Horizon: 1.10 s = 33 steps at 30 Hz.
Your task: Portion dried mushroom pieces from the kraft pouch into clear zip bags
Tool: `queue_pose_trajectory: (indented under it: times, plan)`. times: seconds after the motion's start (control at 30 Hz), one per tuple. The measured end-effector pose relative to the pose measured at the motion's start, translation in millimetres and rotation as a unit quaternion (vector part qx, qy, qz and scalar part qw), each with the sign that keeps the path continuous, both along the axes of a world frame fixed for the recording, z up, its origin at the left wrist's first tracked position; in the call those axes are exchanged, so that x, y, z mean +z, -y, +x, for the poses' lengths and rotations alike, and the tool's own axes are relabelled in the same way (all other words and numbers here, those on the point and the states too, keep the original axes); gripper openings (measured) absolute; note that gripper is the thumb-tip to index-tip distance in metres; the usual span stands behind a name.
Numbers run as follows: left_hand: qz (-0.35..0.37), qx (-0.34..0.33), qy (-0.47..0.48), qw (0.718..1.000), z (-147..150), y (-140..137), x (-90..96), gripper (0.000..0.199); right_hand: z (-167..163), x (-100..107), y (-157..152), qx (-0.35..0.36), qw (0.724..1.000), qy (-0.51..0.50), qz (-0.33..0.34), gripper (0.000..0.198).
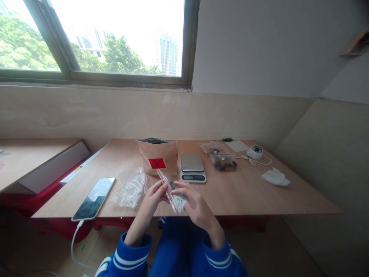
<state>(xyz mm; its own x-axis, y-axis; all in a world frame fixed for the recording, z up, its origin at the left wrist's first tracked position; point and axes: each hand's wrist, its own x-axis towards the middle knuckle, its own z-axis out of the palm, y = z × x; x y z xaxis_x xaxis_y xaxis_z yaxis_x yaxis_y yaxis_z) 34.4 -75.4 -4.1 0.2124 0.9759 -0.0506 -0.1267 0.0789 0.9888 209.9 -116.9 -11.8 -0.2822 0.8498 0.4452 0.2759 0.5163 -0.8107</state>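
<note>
Between my two hands, near the front edge of the table, is a clear zip bag [178, 202] with a red seal strip and something dark inside that I cannot make out. My left hand [157, 192] pinches the bag along its red strip. On the bag's other side my right hand [196, 202] has its fingers curled over the plastic. Just beyond stands a brown paper pouch [170, 157] with a red label, its top gaping. To the pouch's right lies a digital kitchen scale [192, 163] with a bare metal plate.
Crumpled clear plastic bags [131, 190] and a charging phone [93, 198] lie to the left. Filled zip bags [225, 161], a white round device [255, 152] with a cord, a white crumpled cloth or tissue [275, 177] and a green-handled tool [227, 140] are on the right.
</note>
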Motion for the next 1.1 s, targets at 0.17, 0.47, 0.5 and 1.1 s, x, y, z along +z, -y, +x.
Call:
queue_pose_trajectory:
  times: [0.17,0.47,0.5,1.1]
  plan:
    - [0.064,0.054,-0.047,0.995,5.3,5.3,-4.6,0.039,-4.2,-2.4,-5.1,-0.039,0.999,-0.008,-0.026,0.034]
    - [0.107,0.084,-0.040,0.990,28.5,14.4,-14.1,0.038,-26.6,-12.8,-12.7,-0.109,0.991,-0.066,-0.040,0.021]
    - [0.111,0.071,-0.046,0.990,27.6,14.6,-14.7,0.038,-26.5,-12.7,-10.8,-0.109,0.990,-0.078,-0.043,0.023]
    - [-0.068,-0.027,0.108,0.991,-2.1,-6.0,-80.2,0.057,-0.2,-5.2,-33.7,-0.267,0.939,-0.209,-0.055,0.040]
